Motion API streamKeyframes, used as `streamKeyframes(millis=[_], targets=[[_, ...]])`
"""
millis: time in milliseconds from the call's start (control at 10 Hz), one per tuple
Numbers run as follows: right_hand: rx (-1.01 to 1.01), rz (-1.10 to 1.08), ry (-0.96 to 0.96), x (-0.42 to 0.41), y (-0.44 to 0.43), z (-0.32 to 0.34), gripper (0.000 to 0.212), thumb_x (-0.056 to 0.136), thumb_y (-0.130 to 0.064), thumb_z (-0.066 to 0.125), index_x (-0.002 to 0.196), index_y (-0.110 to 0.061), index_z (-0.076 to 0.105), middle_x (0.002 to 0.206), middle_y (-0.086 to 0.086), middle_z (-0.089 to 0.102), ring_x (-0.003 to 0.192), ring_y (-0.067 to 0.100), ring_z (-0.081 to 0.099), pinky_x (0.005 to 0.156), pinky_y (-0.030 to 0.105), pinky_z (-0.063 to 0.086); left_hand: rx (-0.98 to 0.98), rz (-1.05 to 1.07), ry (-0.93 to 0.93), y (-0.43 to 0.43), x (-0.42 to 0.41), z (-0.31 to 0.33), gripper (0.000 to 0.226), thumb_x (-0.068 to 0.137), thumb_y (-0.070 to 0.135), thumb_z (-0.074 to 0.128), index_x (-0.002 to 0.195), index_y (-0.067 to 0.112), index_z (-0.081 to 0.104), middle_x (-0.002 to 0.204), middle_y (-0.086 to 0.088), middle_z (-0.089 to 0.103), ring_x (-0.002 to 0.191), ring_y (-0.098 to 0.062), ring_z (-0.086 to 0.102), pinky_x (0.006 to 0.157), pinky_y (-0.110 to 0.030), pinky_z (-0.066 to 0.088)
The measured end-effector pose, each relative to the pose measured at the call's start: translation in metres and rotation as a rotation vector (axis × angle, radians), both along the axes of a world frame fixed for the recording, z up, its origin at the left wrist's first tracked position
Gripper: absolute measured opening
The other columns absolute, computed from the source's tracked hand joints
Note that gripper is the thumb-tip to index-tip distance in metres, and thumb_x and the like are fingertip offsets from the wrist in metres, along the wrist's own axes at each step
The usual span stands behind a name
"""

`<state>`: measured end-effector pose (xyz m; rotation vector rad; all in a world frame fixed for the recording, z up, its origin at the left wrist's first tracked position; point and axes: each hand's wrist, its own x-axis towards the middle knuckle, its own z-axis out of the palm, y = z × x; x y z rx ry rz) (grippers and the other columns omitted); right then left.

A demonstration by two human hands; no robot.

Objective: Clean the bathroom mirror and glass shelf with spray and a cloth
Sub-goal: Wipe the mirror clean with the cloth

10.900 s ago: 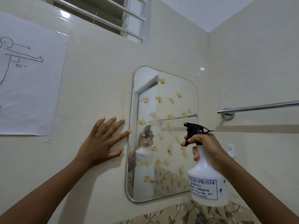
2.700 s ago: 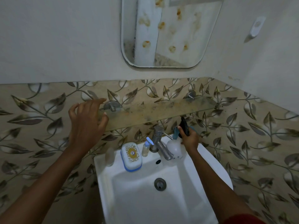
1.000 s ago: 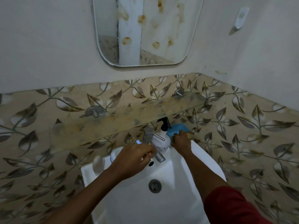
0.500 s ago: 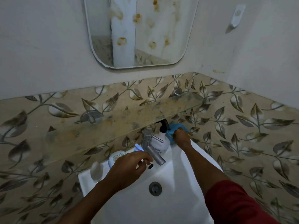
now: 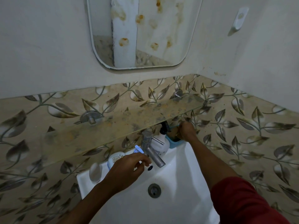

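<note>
The mirror (image 5: 145, 29) hangs on the wall above, spotted with orange-brown stains. Below it the glass shelf (image 5: 121, 125) is smeared with brown and yellow dirt. A white spray bottle (image 5: 160, 143) with a black trigger stands on the sink rim behind the tap, under the shelf. My right hand (image 5: 186, 130) reaches under the shelf's right end, closed on a blue cloth (image 5: 171, 142) beside the bottle. My left hand (image 5: 127, 168) hovers over the sink rim by the tap, fingers curled in front of a small blue-capped bottle (image 5: 139, 150); any grip is hidden.
The white sink (image 5: 178, 199) fills the lower middle, with a steel tap (image 5: 152, 152) over it. A blue-and-white soap case (image 5: 115, 159) and a white oval object (image 5: 95, 172) sit on the left rim. A white hook (image 5: 241, 18) is on the right wall.
The spray bottle was set down on the sink rim. My right hand went to the blue cloth and has pulled it up under the shelf. My left hand came off the tap.
</note>
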<state>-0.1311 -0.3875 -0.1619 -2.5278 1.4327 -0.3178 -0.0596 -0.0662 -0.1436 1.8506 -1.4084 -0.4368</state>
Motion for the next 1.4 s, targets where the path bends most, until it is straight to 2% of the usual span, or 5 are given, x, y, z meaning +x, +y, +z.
streamKeyframes(millis=[300,500,700,900,1400], targets=[[0.241,-0.196,-0.684,-0.028,0.010,0.040,0.029,0.090,0.000,0.041,0.065,-0.006,0.054,0.066,0.009,0.053,0.073,0.024,0.054,0.054,0.026,0.044,-0.008,0.016,0.067,-0.006,0.001,0.004,0.025,0.085,0.022,0.046,0.092,0.037,0.063,0.090,0.018,0.066,0.083,-0.006,0.062,0.077,-0.035,0.053],[0.895,-0.246,-1.379,-0.057,0.045,0.072,0.023,0.093,-0.005,0.042,0.081,-0.005,0.061,0.046,0.002,0.066,0.041,0.010,0.063,0.038,0.016,0.048,-0.058,0.020,0.089,-0.018,-0.002,0.013,0.025,0.088,0.014,0.049,0.099,0.029,0.066,0.097,0.011,0.066,0.088,-0.005,0.061,0.078,-0.032,0.052],[1.263,-0.143,-1.748,-0.100,0.072,0.049,0.080,0.045,-0.012,0.076,0.122,-0.002,0.055,0.117,0.024,0.060,0.111,0.037,0.054,0.112,0.049,0.031,-0.168,0.003,0.284,-0.023,-0.023,0.032,0.031,0.090,0.003,0.050,0.092,0.030,0.064,0.094,0.015,0.065,0.085,0.006,0.059,0.077,-0.015,0.048],[1.357,-0.074,-2.022,-0.117,0.154,0.051,0.098,0.025,-0.031,0.087,0.116,-0.012,0.056,0.117,0.016,0.060,0.109,0.032,0.056,0.087,0.041,0.048,-0.297,0.102,0.352,-0.026,-0.052,0.058,0.030,0.089,0.001,0.049,0.100,0.025,0.063,0.103,0.009,0.061,0.091,-0.003,0.056,0.079,-0.019,0.044],[1.858,0.215,-1.699,-0.053,0.208,0.152,0.090,0.004,0.003,0.090,0.091,0.011,0.070,0.096,0.033,0.069,0.094,0.042,0.064,0.075,0.051,0.056,-0.382,0.109,0.162,-0.012,-0.038,0.135,0.034,0.091,0.045,0.047,0.122,0.035,0.055,0.128,0.013,0.054,0.120,-0.003,0.049,0.104,-0.031,0.041]])
